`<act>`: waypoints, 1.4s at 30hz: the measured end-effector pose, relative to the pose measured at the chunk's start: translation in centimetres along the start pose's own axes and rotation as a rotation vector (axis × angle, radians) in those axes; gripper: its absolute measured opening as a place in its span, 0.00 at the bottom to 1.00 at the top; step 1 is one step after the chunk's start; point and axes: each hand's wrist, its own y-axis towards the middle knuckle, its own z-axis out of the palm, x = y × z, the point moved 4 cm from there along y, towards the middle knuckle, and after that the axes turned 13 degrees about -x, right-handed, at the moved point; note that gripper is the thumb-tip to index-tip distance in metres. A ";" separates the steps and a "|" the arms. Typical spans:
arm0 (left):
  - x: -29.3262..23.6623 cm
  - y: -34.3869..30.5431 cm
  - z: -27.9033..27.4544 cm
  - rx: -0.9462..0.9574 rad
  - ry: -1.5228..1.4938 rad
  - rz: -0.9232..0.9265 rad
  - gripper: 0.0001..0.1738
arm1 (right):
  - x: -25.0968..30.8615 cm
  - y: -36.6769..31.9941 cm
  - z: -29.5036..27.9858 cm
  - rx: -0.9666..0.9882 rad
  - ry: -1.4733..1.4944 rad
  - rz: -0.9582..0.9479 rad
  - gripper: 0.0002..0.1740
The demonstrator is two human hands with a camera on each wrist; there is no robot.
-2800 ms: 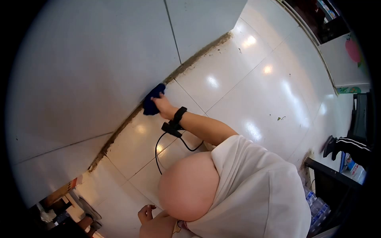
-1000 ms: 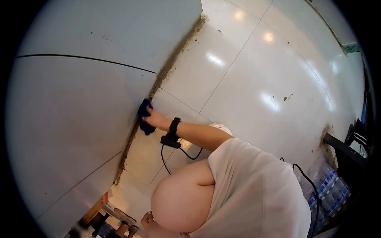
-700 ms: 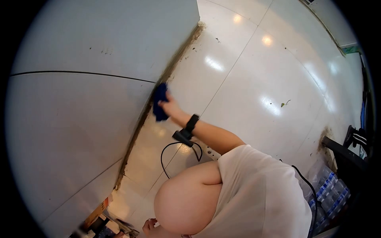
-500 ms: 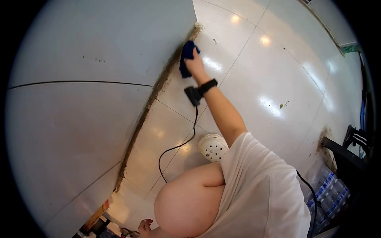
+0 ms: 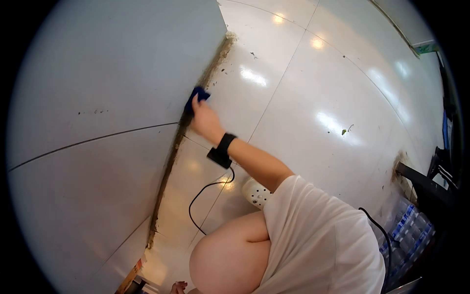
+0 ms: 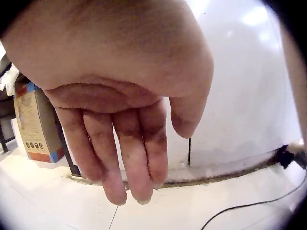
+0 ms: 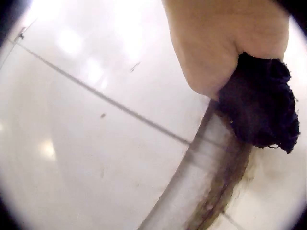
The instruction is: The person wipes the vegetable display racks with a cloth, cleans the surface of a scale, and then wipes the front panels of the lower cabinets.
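My right hand (image 5: 208, 122) holds a bunched dark blue cloth (image 5: 201, 92) at the foot of the pale wall (image 5: 107, 78). In the right wrist view the cloth (image 7: 261, 108) bulges out of the fist and overlaps the brown, grimy strip (image 7: 213, 201) where wall and floor meet. The fingertips are hidden in it. Low in the head view my left hand (image 5: 178, 287) shows only partly, beside the bent knee. Its own wrist view shows that hand (image 6: 127, 115) with fingers loosely extended, nothing in them, in front of the wall.
A black cable (image 5: 196, 201) trails from the right wrist across the white tiled floor (image 5: 293, 108). A white clog (image 5: 255, 193) stands under the right arm. Packed plastic bottles (image 5: 409, 235) lie at right; a cardboard box (image 6: 38, 124) stands at left.
My right hand went along the wall base with the cloth, reached toward the far corner half a second ago, and has since come back nearer the wall's seam. The left hand stays low.
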 end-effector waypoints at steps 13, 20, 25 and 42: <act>1.1 1.6 -1.9 -0.111 -0.062 0.010 0.21 | -4.0 -2.3 -2.5 0.013 0.160 0.207 0.41; -3.1 2.4 0.2 0.086 0.156 0.093 0.21 | -7.9 14.6 -9.9 -0.406 0.021 0.266 0.41; -2.5 3.6 0.6 0.075 0.104 0.090 0.20 | -8.5 17.1 -7.7 -0.352 -0.117 0.226 0.41; 0.4 4.0 -1.2 -0.198 0.025 0.267 0.13 | 6.3 -11.0 -1.8 0.553 -0.056 -0.436 0.39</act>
